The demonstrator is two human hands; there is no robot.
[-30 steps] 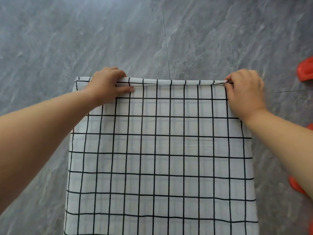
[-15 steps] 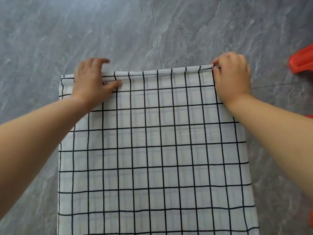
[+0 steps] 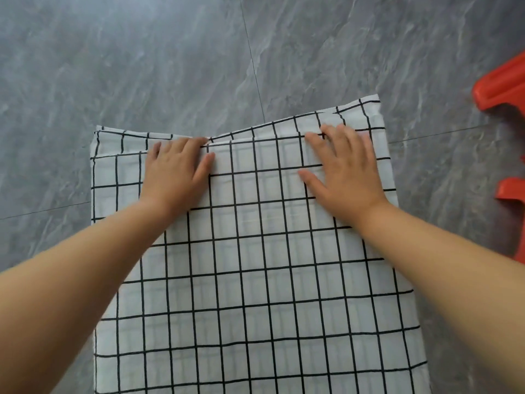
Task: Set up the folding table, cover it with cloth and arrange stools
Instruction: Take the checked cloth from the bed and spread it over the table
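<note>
A white cloth with a black grid (image 3: 250,280) lies spread over a flat surface that it hides completely; I take that surface for the folding table's top. Its far edge hangs over, with a fold of cloth showing at the far left corner (image 3: 113,140). My left hand (image 3: 176,169) rests flat on the cloth near the far edge, fingers spread. Farther right, my right hand (image 3: 343,169) also presses palm down on the cloth, fingers apart. Neither hand grips anything. A red plastic stool (image 3: 505,89) stands at the right edge of the view.
Grey marbled floor tiles (image 3: 170,66) with thin joint lines surround the covered surface. More red plastic (image 3: 511,191), part of a stool, shows lower on the right edge. The floor to the left and beyond the cloth is bare.
Both hands have let go of the cloth's far edge and moved inward, now lying flat and open on top. The view has shifted so the far edge sits lower in the frame.
</note>
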